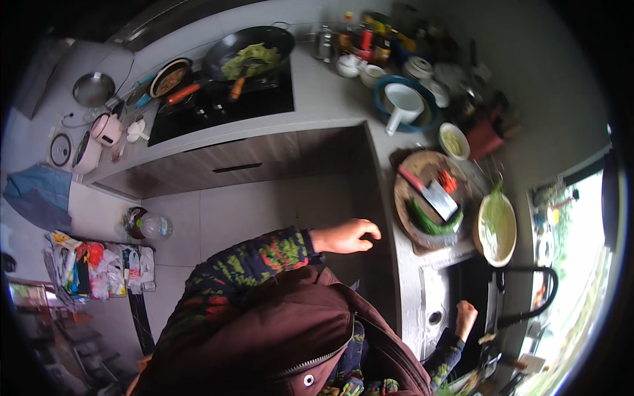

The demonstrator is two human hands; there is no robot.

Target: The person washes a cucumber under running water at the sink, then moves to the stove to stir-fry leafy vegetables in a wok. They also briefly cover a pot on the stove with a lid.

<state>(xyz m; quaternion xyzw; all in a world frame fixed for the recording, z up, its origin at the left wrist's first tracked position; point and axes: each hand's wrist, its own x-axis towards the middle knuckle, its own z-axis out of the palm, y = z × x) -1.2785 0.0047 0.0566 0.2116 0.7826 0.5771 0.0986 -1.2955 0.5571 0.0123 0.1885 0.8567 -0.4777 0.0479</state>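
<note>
My left hand [346, 237] hangs in front of my body, beside the counter edge, fingers curled, thumb apart and nothing in it. Over the sink [428, 282] is my right hand [465, 317], its fingers drawn in; whether it holds anything is hidden. A black faucet [552, 292] arches to the right of that hand. On a round wooden cutting board [408, 198] lie a cleaver [440, 198] with a red handle, a red chopped vegetable [448, 181] and a long, curved green vegetable [431, 222]. Beside the board, an oval cream basin [510, 227] holds a leafy green stalk [495, 208].
A wok [213, 62] with greens and a pan [171, 81] of food stand on the black cooktop [267, 96]. A white dipper [403, 101] rests in a blue basin [379, 101]. Bottles [365, 39] line the back corner. A plastic jug [156, 226] is on the floor.
</note>
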